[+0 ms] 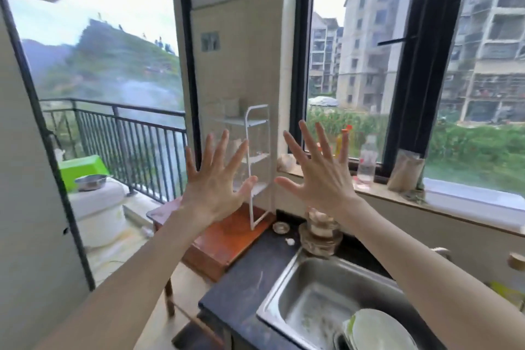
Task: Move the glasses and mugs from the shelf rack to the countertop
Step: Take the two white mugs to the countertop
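Head view: both your hands are raised, fingers spread, holding nothing.
Your left hand (216, 185) and right hand (321, 176) hover before the white shelf rack (258, 162) at frame centre; its blurred glasses (230, 107) look fragile and slippery, so grasp around the body.

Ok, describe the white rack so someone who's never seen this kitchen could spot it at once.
Find the tiled pillar between the two big windows. At its foot a reddish wooden table adjoins the dark countertop, and the rack stands on it, just beyond the raised open hands. It is the only tall, thin white wire frame with stacked shelves; the stacked glass dishes beside the sink are low and squat.
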